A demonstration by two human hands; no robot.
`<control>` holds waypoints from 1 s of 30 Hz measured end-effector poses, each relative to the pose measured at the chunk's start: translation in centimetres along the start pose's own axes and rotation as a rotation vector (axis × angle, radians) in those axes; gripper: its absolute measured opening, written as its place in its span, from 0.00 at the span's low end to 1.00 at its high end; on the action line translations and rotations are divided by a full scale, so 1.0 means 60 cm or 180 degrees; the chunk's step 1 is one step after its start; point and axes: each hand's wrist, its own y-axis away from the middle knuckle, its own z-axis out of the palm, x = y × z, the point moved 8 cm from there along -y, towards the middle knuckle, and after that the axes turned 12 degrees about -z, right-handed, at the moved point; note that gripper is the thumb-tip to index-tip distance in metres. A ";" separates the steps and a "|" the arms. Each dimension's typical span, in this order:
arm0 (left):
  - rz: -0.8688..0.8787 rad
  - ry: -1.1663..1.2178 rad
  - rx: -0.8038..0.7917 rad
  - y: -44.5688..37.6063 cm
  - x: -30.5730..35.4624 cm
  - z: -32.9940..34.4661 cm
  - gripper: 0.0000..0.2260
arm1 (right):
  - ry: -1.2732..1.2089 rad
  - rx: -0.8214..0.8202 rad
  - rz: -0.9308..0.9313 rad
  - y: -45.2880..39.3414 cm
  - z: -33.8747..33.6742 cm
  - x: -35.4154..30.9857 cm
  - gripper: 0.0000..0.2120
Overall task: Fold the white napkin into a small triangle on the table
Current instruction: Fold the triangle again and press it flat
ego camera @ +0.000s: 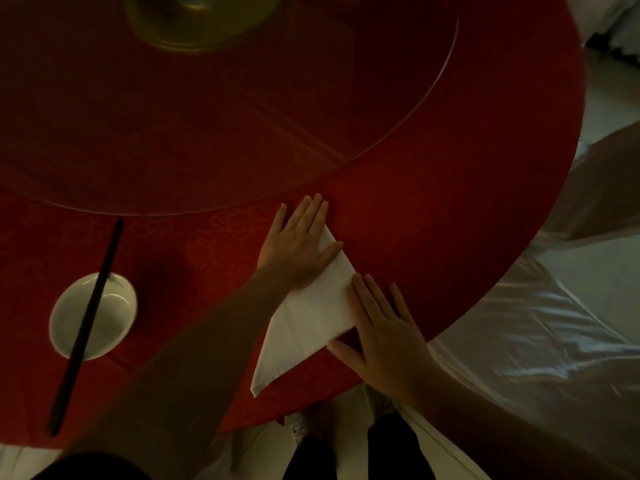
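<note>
The white napkin [308, 317] lies on the red tablecloth [433, 220] as a long triangle, its narrow tip pointing at the near table edge. My left hand [298, 245] lies flat on the napkin's far corner, fingers spread. My right hand [384, 336] presses flat on the napkin's right corner, thumb out along the lower edge. Neither hand grips the cloth; both palms only rest on it.
A white bowl [93, 315] sits at the left with dark chopsticks [88, 323] laid across it. A glass turntable [398, 133] fills the table's middle, with a gold base [197, 26] at the top. White-covered chairs [540, 344] stand at the right.
</note>
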 end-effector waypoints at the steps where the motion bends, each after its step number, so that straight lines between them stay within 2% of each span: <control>1: -0.0007 -0.0018 -0.0027 0.000 0.000 -0.003 0.33 | -0.0037 -0.0070 0.0017 -0.001 -0.002 -0.001 0.43; 6: -0.0237 0.0195 0.0039 0.047 0.004 -0.048 0.29 | -0.0537 -0.0150 -0.0230 -0.010 -0.035 0.015 0.37; 10: -0.1073 0.0689 0.0279 0.169 0.001 -0.065 0.27 | -0.0425 0.0455 -0.0567 -0.050 -0.105 0.021 0.27; 12: -0.1484 0.0784 0.0234 0.227 0.010 -0.058 0.27 | -0.0237 0.0319 -0.0948 -0.088 -0.107 -0.008 0.27; 16: -0.2171 0.0796 -0.0169 0.276 0.026 -0.023 0.28 | -0.0099 -0.0020 -0.1569 -0.157 -0.081 -0.066 0.27; 20: -0.2295 0.0609 -0.0305 0.285 0.033 0.005 0.28 | 0.0506 -0.0304 -0.1843 -0.175 -0.037 -0.072 0.32; 25: -0.2537 0.0878 -0.0158 0.290 0.027 0.003 0.28 | 0.0701 -0.0210 -0.1611 -0.211 -0.035 -0.033 0.41; 30: -0.2690 0.0850 -0.0086 0.294 0.024 0.008 0.31 | 0.0659 -0.0022 -0.1148 -0.259 -0.050 0.004 0.44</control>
